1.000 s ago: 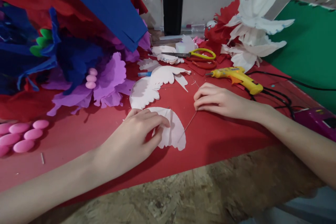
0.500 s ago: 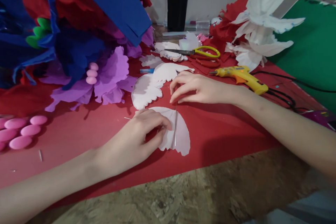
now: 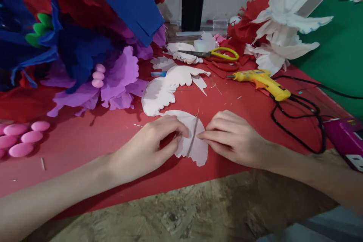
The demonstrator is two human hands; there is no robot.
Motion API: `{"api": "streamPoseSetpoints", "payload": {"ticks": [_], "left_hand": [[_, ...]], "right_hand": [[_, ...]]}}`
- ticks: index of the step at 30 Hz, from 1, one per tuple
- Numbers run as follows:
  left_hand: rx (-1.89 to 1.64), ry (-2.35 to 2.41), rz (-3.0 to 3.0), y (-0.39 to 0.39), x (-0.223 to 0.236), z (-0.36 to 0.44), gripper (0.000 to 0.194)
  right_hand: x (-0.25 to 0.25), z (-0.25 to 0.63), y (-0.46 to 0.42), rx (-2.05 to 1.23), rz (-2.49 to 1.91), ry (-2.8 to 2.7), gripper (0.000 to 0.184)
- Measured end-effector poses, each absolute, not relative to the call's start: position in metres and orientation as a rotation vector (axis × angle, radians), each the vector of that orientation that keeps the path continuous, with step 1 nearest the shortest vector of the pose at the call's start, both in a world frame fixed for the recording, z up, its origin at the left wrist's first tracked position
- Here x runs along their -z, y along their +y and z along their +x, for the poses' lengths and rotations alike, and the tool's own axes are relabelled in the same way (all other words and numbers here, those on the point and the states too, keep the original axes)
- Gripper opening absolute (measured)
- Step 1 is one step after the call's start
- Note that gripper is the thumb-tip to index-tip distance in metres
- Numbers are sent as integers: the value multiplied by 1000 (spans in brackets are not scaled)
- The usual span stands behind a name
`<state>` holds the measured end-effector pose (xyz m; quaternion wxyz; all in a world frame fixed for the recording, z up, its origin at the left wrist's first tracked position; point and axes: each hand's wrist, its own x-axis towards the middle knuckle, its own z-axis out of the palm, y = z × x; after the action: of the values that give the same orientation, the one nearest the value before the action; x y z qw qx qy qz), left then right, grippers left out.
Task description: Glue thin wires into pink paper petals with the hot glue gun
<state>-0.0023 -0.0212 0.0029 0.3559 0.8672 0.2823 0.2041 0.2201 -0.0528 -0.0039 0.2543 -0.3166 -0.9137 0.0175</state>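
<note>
A white paper petal (image 3: 199,152) with a scalloped lower edge lies on the red sheet between my hands. Along its middle runs a thin wire (image 3: 194,135), its far tip poking past the top edge. My left hand (image 3: 154,140) covers the petal's left part, thumb and fingers closed in a pinch on the paper. From the other side, my right hand (image 3: 234,136) has its fingertips drawn together at the petal's right edge. More cut white petals (image 3: 159,94) lie just beyond, overlapping one another.
Yellow-handled scissors (image 3: 224,53) rest at the back. Right of them lies a yellow glue gun (image 3: 263,81) with a looping black cord (image 3: 300,121). Purple paper flowers (image 3: 119,79) and pink oval pieces (image 3: 21,149) sit left; white paper flowers (image 3: 283,26) stand back right.
My right hand has come down and nearer, from above the petal to its right edge. The wire now slants a little on the petal. My left hand stays at the petal's left part.
</note>
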Motion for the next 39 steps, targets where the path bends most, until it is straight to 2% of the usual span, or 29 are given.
{"api": "streamPoseSetpoints", "payload": {"ticks": [16, 27, 34, 39], "left_hand": [[-645, 739, 2431, -15, 2, -9, 19], [-558, 772, 2420, -15, -3, -10, 19], [-552, 764, 2404, -16, -2, -11, 18], [-545, 779, 2396, -16, -1, -10, 19]], "right_hand": [[7, 218, -55, 35, -836, -2576, 21], [5, 216, -52, 63, -782, -2687, 28], [2, 219, -51, 22, -752, -2720, 23], [1, 226, -51, -138, -740, -2655, 15]]}}
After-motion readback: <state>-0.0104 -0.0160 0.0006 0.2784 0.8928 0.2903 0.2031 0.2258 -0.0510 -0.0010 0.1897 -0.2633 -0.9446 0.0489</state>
